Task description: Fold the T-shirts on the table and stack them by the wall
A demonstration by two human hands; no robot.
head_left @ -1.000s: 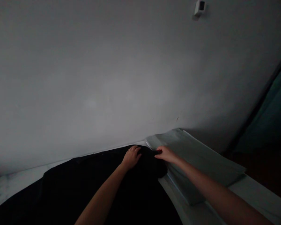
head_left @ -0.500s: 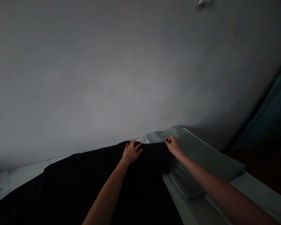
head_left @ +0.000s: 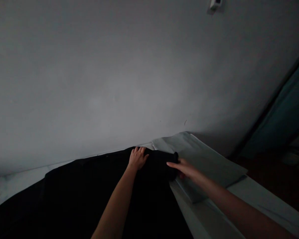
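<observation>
A large black cloth, perhaps a garment, lies spread over a pale surface; its dark folds are hard to make out. Near its far edge my left hand rests flat on it, fingers apart. At the cloth's right end, my right hand grips the edge, thumb on top and the other fingers beneath or behind it, partly hidden. The edge there is bunched and slightly raised. Under and beyond my right hand lies a grey-green folded sheet of cloth or similar material.
A bare grey wall rises directly behind the surface, with a small white fixture high up. The pale surface continues to the right. A teal curtain-like hanging is at the far right, above a dark floor.
My right hand has moved from the cloth's far right corner nearer to me along its right edge, and its grip has changed. My left hand has stayed nearly in place.
</observation>
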